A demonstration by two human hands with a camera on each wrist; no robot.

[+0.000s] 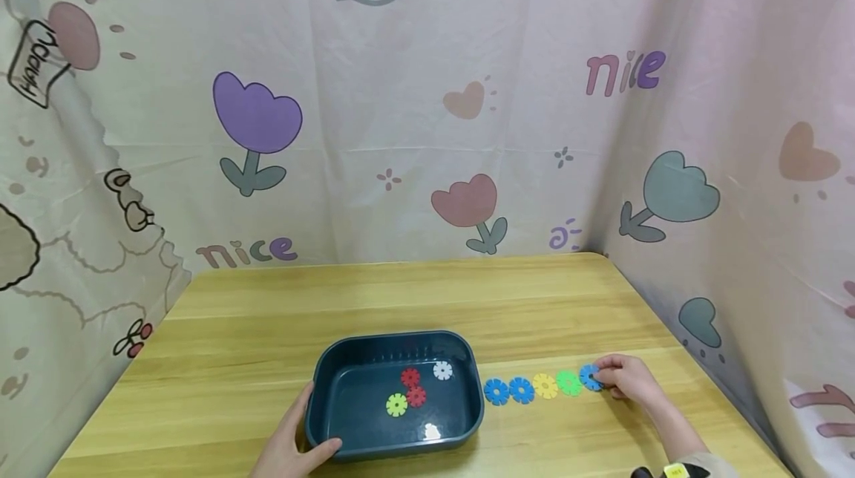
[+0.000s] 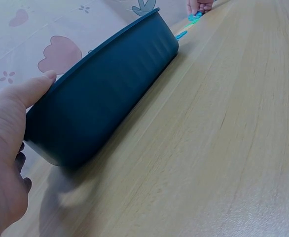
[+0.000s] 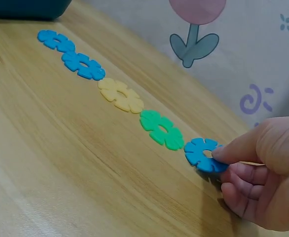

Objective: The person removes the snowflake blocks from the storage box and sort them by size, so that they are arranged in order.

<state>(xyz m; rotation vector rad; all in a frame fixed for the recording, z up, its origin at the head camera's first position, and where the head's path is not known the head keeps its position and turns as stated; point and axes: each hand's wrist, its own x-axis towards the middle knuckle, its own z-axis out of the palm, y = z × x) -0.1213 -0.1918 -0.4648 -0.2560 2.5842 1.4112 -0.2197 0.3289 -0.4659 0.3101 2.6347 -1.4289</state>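
My right hand [image 1: 628, 378] pinches a blue snowflake disc [image 3: 203, 155] between thumb and fingers at the right end of a row of discs. Beside it in the row lie a green disc [image 3: 162, 130], a yellow disc [image 3: 120, 95] and two blue discs, one blue disc [image 1: 522, 390] near the yellow one, the other blue disc [image 1: 496, 392] by the tub. My left hand [image 1: 294, 441] grips the near left corner of a dark blue tub [image 1: 394, 451], thumb on the rim. Inside the tub are two red discs [image 1: 410, 377], a yellow-green disc [image 1: 397, 404] and a white disc [image 1: 442, 370].
The tub and the row stand on a wood-grain table [image 1: 267, 322]. A printed curtain [image 1: 401, 92] hangs behind the table and along its sides. Light glints off the tub's floor near its front.
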